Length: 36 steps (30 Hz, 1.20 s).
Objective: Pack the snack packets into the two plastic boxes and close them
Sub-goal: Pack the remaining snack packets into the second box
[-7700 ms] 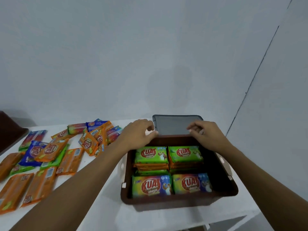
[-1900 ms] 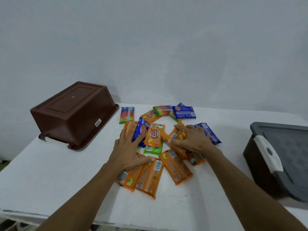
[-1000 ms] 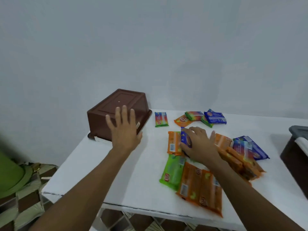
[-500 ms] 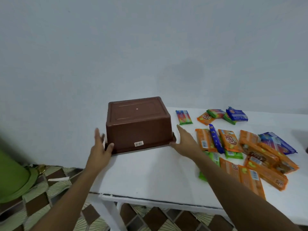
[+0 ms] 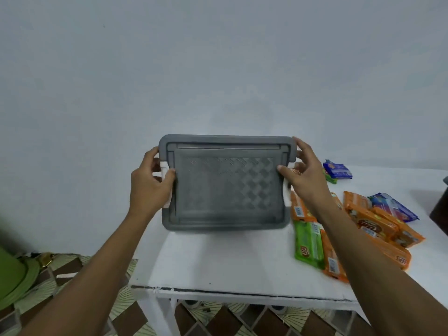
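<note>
Flipped since half a second ago, the brown box no longer sits bottom-up; its grey lid (image 5: 226, 183) now faces the viewer, tilted over the far left part of the white tabletop (image 5: 218, 260). Left hand (image 5: 150, 183) grips the lid's left edge at a white latch (image 5: 165, 169), fingers curled round it; right hand (image 5: 303, 175) clasps the right edge likewise. Snack packets (image 5: 363, 221) lie scattered to the right. Bare tabletop stretches toward the near edge, tiled floor (image 5: 72, 267) showing beyond.
</note>
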Each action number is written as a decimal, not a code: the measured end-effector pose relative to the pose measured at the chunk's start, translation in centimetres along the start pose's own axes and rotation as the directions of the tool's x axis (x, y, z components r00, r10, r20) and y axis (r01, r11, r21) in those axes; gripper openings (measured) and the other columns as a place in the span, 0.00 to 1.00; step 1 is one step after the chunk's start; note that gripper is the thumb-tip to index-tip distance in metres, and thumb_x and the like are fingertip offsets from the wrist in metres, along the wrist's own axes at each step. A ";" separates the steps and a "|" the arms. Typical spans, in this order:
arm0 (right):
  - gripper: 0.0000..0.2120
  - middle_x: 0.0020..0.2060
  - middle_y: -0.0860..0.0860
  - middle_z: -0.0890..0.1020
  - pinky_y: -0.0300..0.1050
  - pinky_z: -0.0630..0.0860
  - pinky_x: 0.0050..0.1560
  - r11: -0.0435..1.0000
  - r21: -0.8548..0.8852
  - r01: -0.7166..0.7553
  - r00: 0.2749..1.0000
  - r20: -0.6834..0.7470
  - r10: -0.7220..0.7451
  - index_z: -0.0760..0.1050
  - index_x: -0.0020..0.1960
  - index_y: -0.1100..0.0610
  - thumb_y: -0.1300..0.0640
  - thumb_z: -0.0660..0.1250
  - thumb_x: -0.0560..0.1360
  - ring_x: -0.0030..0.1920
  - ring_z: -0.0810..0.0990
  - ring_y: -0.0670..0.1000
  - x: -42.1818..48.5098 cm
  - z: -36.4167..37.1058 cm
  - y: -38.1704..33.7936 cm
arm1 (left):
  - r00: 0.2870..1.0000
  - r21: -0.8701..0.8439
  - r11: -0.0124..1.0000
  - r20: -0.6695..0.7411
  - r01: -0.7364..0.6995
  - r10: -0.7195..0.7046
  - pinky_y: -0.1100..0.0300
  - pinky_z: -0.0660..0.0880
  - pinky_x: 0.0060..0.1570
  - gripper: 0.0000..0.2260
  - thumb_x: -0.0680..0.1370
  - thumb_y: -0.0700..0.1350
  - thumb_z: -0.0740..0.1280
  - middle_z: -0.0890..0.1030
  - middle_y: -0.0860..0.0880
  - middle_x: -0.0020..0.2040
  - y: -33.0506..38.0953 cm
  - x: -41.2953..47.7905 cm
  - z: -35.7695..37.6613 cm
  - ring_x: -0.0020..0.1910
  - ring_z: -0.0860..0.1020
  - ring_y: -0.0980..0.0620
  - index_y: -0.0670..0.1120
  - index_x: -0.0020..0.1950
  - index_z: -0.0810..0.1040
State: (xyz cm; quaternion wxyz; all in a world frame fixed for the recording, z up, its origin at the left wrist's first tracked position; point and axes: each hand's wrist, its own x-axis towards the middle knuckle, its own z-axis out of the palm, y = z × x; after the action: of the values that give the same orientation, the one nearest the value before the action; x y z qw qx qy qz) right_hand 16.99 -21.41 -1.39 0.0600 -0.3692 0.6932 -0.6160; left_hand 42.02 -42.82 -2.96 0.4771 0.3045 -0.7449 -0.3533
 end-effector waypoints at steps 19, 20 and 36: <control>0.22 0.48 0.51 0.85 0.61 0.80 0.53 0.866 0.014 -0.500 0.860 0.128 0.495 0.76 0.66 0.48 0.66 0.58 0.79 0.52 0.82 0.55 -1.3 -1.1 4.6 | 0.721 -0.001 0.881 0.575 0.474 -0.387 0.49 0.79 0.46 0.16 0.84 0.41 0.57 0.82 0.43 0.54 -4.3 0.3 -1.3 0.48 0.80 0.42 0.58 0.64 0.77; 0.21 0.49 0.51 0.84 0.61 0.80 0.54 0.861 0.023 -0.509 0.857 0.113 0.504 0.77 0.64 0.48 0.66 0.58 0.78 0.53 0.82 0.56 -1.4 -1.1 4.6 | 0.703 0.019 0.879 0.592 0.477 -0.394 0.51 0.79 0.43 0.15 0.84 0.41 0.57 0.82 0.42 0.54 -4.2 0.5 -1.4 0.47 0.80 0.43 0.56 0.62 0.77; 0.08 0.38 0.50 0.84 0.41 0.75 0.34 0.952 -0.183 -0.243 0.969 -0.096 0.229 0.82 0.53 0.56 0.57 0.70 0.75 0.34 0.80 0.46 -0.1 -2.6 -1.1 | 0.972 0.235 0.971 0.215 0.040 -0.092 0.58 0.71 0.35 0.16 0.80 0.49 0.63 0.78 0.47 0.32 1.0 3.6 -0.2 0.30 0.76 0.50 0.42 0.35 0.76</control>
State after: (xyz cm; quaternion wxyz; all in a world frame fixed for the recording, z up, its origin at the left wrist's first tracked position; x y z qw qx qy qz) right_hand 16.11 -19.27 0.13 0.0716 -0.2650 0.7907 -0.5472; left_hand 40.79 -45.16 -0.24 0.3397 0.3404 -0.8190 -0.3130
